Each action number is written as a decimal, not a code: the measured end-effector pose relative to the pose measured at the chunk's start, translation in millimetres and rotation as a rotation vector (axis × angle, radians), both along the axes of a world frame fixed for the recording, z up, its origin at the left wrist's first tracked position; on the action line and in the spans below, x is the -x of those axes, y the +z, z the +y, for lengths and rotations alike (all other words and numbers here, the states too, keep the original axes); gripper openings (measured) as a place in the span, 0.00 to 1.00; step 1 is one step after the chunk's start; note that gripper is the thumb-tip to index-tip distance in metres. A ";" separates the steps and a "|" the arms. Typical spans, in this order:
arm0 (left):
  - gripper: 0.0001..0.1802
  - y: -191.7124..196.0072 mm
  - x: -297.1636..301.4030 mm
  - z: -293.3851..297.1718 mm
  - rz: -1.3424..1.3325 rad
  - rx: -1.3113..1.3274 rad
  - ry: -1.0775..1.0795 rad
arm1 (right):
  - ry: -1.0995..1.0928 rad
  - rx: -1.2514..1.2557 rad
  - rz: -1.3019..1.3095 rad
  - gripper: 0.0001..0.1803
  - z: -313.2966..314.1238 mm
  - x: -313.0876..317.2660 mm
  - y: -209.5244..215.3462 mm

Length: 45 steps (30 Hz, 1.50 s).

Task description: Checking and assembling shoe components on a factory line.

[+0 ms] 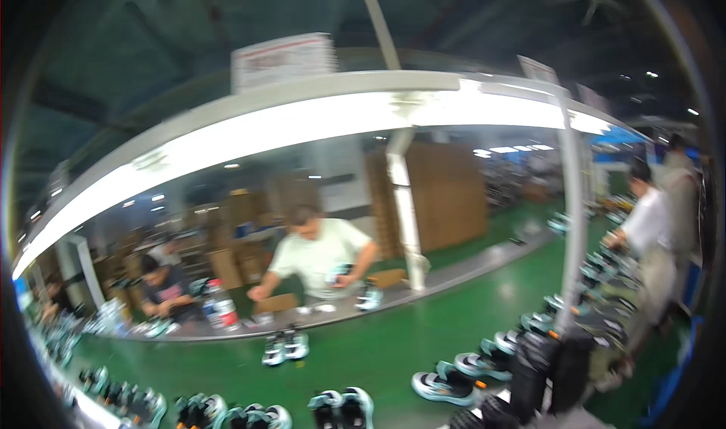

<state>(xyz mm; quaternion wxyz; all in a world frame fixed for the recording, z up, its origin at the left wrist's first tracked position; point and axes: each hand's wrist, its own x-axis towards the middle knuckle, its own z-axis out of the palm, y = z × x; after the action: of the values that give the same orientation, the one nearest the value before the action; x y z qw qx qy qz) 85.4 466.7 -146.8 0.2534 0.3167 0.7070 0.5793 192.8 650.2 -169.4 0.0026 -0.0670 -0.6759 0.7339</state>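
Note:
Neither of my hands shows in the head view. Along the near edge of a long green worktop (393, 346) stand several black and pale-teal sneakers; one pair of sneakers (340, 409) is at the bottom middle. To its right lies a larger-looking sneaker (445, 386) with a white and teal sole. Another pair of sneakers (285, 347) rests farther in, toward the far side. Dark, textured upright objects (532, 368) crowd the lower right, and their kind is hard to make out. The picture is blurred by motion.
Across the worktop a person in a light shirt (321, 251) holds a shoe. Another person (165, 289) bends over work at left. Bottles (224, 308) stand near them. A white post (572, 225) rises at right, under a lamp bar (302, 126). A person in white (649, 217) stands at right.

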 end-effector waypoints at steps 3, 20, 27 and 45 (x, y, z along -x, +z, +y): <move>0.12 16.5 11.9 22.2 -0.055 -0.076 -0.002 | -0.212 -0.174 0.077 0.04 11.1 8.9 9.7; 0.11 158.9 13.4 41.2 -0.067 -0.702 -0.182 | -0.253 -1.098 0.944 0.16 19.1 32.0 218.2; 0.10 163.4 23.8 39.1 0.110 -0.711 -0.179 | -0.222 -1.211 0.996 0.17 17.2 37.7 229.6; 0.14 180.5 37.3 45.5 0.685 -0.733 -0.199 | 0.169 -1.410 0.613 0.18 27.3 33.8 265.9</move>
<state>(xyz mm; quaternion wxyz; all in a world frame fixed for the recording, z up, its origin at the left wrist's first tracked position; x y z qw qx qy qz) 48.2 512.1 33.8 -0.0669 0.6224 0.4662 0.6251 159.0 677.5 96.5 0.1756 0.2085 -0.9554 0.1136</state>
